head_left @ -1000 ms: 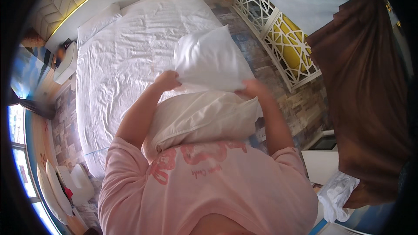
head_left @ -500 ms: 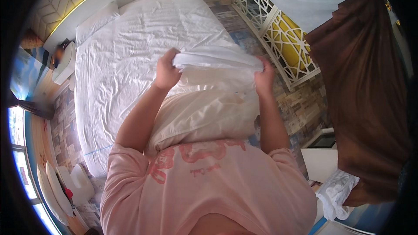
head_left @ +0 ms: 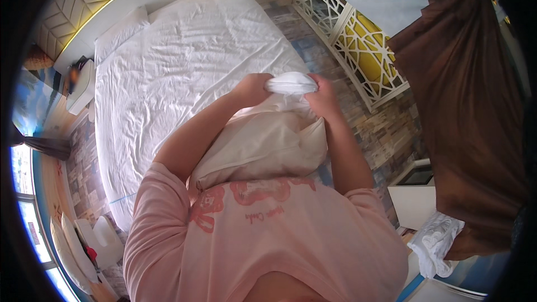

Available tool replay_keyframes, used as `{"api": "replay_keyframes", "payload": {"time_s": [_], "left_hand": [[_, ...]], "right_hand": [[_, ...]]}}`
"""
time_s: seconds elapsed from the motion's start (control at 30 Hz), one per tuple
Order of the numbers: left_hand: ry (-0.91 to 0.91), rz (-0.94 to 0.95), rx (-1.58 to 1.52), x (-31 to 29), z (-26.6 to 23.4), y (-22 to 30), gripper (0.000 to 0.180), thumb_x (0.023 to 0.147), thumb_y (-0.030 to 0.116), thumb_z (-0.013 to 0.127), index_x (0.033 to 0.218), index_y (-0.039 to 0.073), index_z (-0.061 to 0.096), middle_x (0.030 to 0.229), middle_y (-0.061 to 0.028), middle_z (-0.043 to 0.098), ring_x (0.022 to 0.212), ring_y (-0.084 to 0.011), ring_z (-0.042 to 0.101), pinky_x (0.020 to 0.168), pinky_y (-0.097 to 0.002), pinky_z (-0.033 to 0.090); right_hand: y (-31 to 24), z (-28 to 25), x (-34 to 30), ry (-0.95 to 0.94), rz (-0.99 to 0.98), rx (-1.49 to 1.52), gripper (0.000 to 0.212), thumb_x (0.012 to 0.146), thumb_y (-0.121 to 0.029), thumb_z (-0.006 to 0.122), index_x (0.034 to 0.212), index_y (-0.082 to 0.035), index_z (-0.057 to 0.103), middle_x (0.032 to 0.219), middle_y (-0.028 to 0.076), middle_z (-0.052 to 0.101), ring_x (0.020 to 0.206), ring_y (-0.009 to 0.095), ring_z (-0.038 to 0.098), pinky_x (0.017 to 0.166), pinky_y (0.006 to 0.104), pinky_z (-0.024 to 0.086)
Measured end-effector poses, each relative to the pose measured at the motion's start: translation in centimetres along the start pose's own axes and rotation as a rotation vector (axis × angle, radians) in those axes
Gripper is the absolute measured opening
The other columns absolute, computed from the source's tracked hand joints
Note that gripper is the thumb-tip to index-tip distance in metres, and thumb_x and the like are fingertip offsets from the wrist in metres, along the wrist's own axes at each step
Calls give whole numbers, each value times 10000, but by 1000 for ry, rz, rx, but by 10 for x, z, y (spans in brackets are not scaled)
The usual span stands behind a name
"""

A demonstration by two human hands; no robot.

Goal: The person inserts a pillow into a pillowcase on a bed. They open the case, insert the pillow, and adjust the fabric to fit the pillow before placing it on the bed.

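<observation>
Both my hands grip the bunched edge of a white pillowcase (head_left: 291, 84) in front of me, over the near right part of the bed. My left hand (head_left: 253, 89) is closed on its left end, my right hand (head_left: 323, 98) on its right end. A cream pillow (head_left: 260, 145) rests against my front, between my forearms and just below the gathered cloth. Its upper part lies close under the pillowcase; how far the cloth covers it I cannot tell. Some of my fingers are hidden by the fabric.
Beyond my hands spreads a large bed with a wrinkled white sheet (head_left: 168, 78), a white pillow (head_left: 123, 33) at its head. A brown curtain (head_left: 458, 106) and a white lattice screen (head_left: 363, 50) stand right. Folded white linen (head_left: 436, 243) lies lower right, near a white cabinet (head_left: 413, 196).
My hands have come closer together, bunching the pillowcase that was stretched wide between them. The left hand moved right and slightly down, the right hand slightly left. The pillow stays against me.
</observation>
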State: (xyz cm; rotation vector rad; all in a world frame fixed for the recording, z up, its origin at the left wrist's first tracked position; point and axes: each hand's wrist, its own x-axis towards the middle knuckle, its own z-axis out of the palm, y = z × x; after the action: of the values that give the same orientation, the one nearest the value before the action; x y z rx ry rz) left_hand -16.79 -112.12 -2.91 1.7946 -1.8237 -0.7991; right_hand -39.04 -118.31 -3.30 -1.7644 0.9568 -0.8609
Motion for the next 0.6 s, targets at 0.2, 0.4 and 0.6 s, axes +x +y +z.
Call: {"api": "replay_keyframes", "payload": {"time_s": [0.2, 0.4, 0.6], "left_hand": [[304, -18, -248, 15, 3, -11, 337, 805, 99, 612, 1136, 56, 662, 1027, -234, 695, 995, -407, 658, 852, -439, 510], [259, 223, -100, 4, 11, 63, 330, 766, 24, 608, 1094, 40, 643, 958, -235, 685, 929, -410, 662, 794, -433, 519], [245, 209, 137, -12, 20, 52, 312, 773, 83, 652, 1085, 83, 671, 928, -209, 690, 936, -391, 670, 797, -462, 523]], "right_hand": [[33, -31, -11, 117, 28, -476, 445, 744, -153, 765, 1166, -43, 678, 1000, 168, 724, 960, 318, 698, 842, 398, 531], [4, -16, -20, 143, -162, -401, 416, 738, -179, 787, 1124, -96, 654, 1018, 182, 699, 995, 390, 668, 828, 435, 529], [55, -10, -1, 412, -287, -453, 253, 745, -13, 695, 975, -113, 662, 997, 112, 662, 988, 368, 629, 798, 433, 517]]}}
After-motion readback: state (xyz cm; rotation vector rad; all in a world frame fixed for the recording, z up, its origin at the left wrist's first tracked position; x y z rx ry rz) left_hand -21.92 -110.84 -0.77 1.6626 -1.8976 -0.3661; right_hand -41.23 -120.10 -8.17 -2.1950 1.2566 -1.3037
